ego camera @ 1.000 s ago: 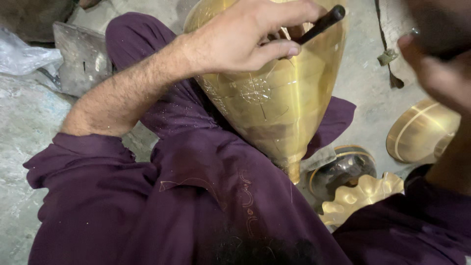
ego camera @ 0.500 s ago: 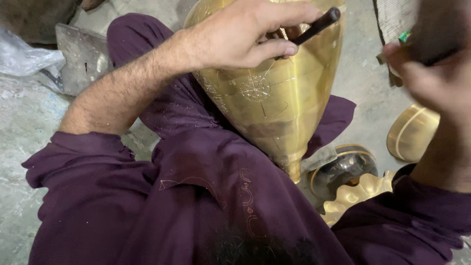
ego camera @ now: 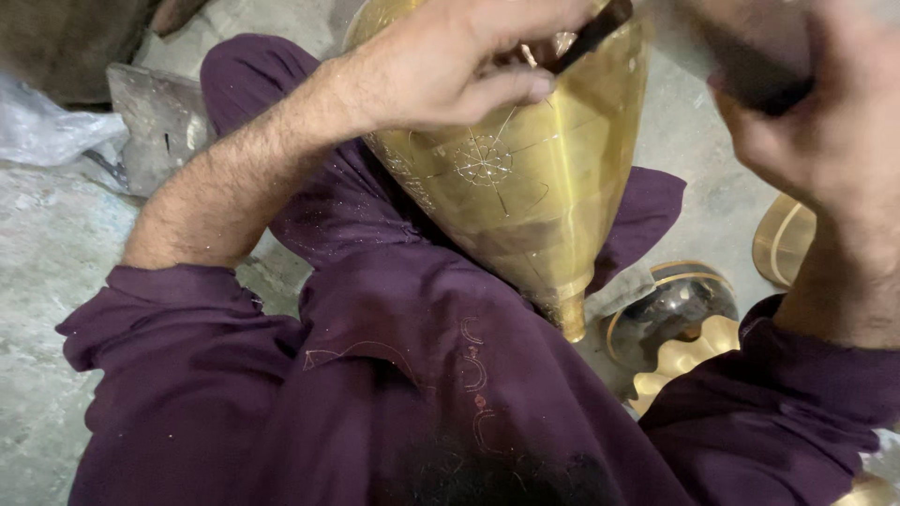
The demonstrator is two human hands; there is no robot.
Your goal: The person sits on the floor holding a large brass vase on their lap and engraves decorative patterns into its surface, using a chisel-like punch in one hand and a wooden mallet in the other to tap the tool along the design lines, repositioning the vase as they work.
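A cone-shaped brass vessel (ego camera: 534,187) with engraved lines and a small rosette rests tilted against my purple-clad lap, narrow end down. My left hand (ego camera: 441,66) lies on its upper wall, fingers closed around a thin dark chisel-like tool (ego camera: 591,37) whose tip touches the brass. My right hand (ego camera: 825,122) is raised at the upper right, close to the camera and blurred, closed around a dark handle (ego camera: 759,84); the rest of that tool is out of view.
A scalloped brass piece (ego camera: 684,361) and a dark round brass-rimmed part (ego camera: 670,305) lie on the concrete floor by my right knee. Another round brass piece (ego camera: 783,239) sits at the right. A grey stone block (ego camera: 155,122) and clear plastic (ego camera: 42,122) are at the left.
My right hand has swung in from the right edge, toward the tool in my left hand, now larger and nearer. The left hand and vessel have stayed almost still.
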